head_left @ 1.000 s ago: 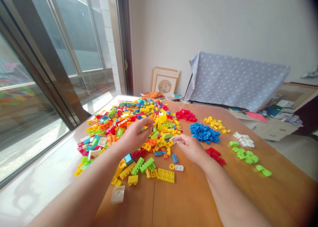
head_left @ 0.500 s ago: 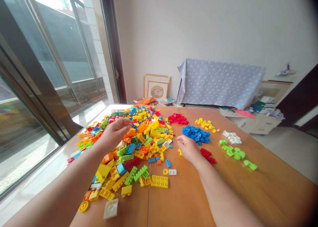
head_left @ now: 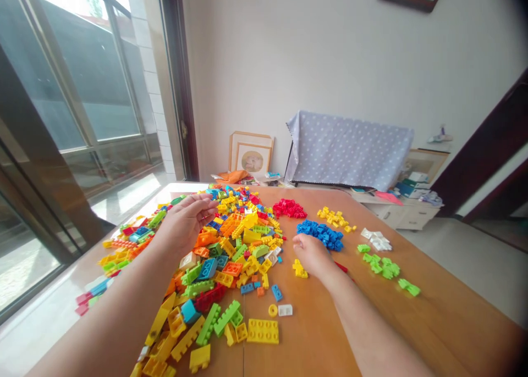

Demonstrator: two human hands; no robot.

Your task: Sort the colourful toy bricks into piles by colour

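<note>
My left hand (head_left: pixel 190 220) hovers over the left part of a big mixed pile of toy building bricks (head_left: pixel 231 270). Its fingers are stretched loosely forward, and I see nothing held in them. To the right of the pile, my right hand (head_left: pixel 312 251) has its fingers curled in, thumb side up; whatever they may hold is hidden. It is just in front of a heap of blue bricks (head_left: pixel 319 234). Yellow bricks (head_left: pixel 300 269) lie below its fingertips. Dark red bricks (head_left: pixel 341 266) are mostly covered by the right wrist.
Small groups of red (head_left: pixel 289 208), yellow (head_left: pixel 336 219), white (head_left: pixel 376 239) and light green bricks (head_left: pixel 381 266) lie on the wooden table (head_left: pixel 305 341). A large yellow brick (head_left: pixel 263 331) is near the front. A glass window stands left; a dotted cloth (head_left: pixel 350 149) hangs behind.
My left hand's fingers have loosened and spread a little. My right hand has shifted slightly, showing more yellow bricks beside it. The camera view has tilted up.
</note>
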